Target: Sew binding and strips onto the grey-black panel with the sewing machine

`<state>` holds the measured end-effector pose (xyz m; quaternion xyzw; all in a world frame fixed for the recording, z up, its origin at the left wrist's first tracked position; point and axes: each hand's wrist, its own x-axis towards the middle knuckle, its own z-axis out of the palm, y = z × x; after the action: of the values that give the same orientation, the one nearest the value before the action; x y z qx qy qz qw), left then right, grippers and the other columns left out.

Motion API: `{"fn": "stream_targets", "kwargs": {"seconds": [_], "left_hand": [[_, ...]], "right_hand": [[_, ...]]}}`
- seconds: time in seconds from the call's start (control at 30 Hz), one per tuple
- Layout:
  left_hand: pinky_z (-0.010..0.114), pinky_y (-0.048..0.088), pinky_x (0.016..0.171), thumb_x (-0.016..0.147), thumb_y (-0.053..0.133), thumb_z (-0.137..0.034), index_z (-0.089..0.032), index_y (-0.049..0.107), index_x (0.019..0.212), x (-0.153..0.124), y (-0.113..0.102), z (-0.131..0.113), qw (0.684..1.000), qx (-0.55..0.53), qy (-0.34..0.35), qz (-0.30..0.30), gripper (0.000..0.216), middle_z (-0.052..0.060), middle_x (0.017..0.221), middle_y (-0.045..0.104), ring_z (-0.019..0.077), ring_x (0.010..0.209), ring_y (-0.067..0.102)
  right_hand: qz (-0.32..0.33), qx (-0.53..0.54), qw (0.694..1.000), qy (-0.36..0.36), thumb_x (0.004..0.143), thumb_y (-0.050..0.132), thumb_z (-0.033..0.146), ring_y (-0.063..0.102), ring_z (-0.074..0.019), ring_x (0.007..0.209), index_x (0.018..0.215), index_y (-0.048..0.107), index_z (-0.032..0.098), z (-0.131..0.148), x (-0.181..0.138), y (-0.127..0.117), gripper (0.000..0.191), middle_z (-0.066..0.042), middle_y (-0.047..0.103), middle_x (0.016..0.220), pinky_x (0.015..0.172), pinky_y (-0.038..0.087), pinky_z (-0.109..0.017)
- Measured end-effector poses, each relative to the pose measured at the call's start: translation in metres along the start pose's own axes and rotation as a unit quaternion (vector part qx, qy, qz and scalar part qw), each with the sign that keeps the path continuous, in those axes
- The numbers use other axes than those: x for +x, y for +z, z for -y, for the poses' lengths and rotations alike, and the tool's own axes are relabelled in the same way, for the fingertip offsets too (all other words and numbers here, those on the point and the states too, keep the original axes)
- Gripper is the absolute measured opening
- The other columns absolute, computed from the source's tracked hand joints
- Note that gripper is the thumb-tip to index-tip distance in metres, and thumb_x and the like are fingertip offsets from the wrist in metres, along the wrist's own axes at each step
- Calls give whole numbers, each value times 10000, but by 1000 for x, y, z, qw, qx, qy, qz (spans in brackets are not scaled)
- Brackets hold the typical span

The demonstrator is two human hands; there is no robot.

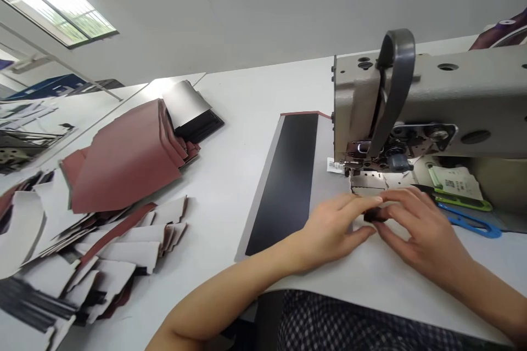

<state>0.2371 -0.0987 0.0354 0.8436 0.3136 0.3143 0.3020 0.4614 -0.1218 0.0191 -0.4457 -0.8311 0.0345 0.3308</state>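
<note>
Grey-painted metal forms the bulky sewing machine [436, 98], the landmark here, with a curved black lever [397, 82] at its front. Just before its perforated silver plate [373, 179], on the person's side, lies the work: a small dark piece [373, 215], mostly covered by fingers, so its shape and material cannot be made out. The right hand [420, 227] seems to pinch it between thumb and bent fingers. The left hand [335, 225] reaches in from the other side, thumb and forefinger a little apart around the piece; whether they grip it, I cannot tell.

Left of the machine, the long black panel with pale grey borders and a maroon top edge [288, 175] lies flat on the white worktop [247, 82], partly behind the left forearm. A white printed tag [332, 165] sits beside the machine's needle area.

For good handling, I would keep the hold light, square the piece's edges by feel, and let one hand steady while the other adjusts. Fingertips belong clear of the needle area. The green-handled cutter [463, 201] and blue-handled cutter [473, 226], right of the plate, are best kept away from the right wrist.
</note>
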Motion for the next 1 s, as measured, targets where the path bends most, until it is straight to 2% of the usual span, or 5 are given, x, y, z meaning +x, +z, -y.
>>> {"fn": "stream_targets", "kwargs": {"seconds": [0.3, 0.57, 0.67, 0.83, 1.0], "left_hand": [[274, 606, 796, 841, 736, -174, -138, 664, 987, -4, 12, 18, 896, -342, -274, -77, 167, 61, 927, 736, 152, 839, 725], [268, 607, 737, 837, 714, -159, -177, 613, 1077, -7, 7, 25, 872, -345, -332, -100, 261, 23, 947, 678, 115, 716, 716], [273, 597, 752, 874, 690, -173, -169, 638, 985, -7, 11, 16, 895, -338, -288, -48, 122, 19, 846, 698, 143, 769, 722], [315, 563, 866, 925, 657, -188, -191, 714, 896, -11, 7, 20, 995, -81, -39, -39, 65, 30, 896, 749, 161, 893, 667], [319, 510, 825, 981, 573, -206, -245, 724, 903, 1, -5, 51, 972, 171, 151, -49, 174, 0, 948, 761, 186, 997, 627]], "right_hand": [[124, 353, 878, 298, 898, 655, 480, 696, -234, 961, 1187, 622, 265, 14, -4, 24, 362, -65, 702, 1155, 783, 616, -360], [18, -32, 991, 126, 968, 474, 530, 630, -377, 1081, 1057, 691, 322, -30, -3, -7, 314, -74, 710, 1135, 960, 486, -623], [85, 180, 945, 260, 910, 564, 628, 699, -272, 877, 1256, 633, 317, -9, 2, 1, 471, -68, 715, 1123, 750, 608, -458], [194, 529, 709, 425, 795, 703, 657, 702, -223, 807, 1040, 690, 202, 15, 15, 20, 517, -75, 714, 927, 710, 615, -372], [167, 468, 781, 377, 712, 806, 555, 626, -178, 722, 834, 710, 207, -2, 25, 23, 382, -38, 690, 857, 658, 561, -325]]}}
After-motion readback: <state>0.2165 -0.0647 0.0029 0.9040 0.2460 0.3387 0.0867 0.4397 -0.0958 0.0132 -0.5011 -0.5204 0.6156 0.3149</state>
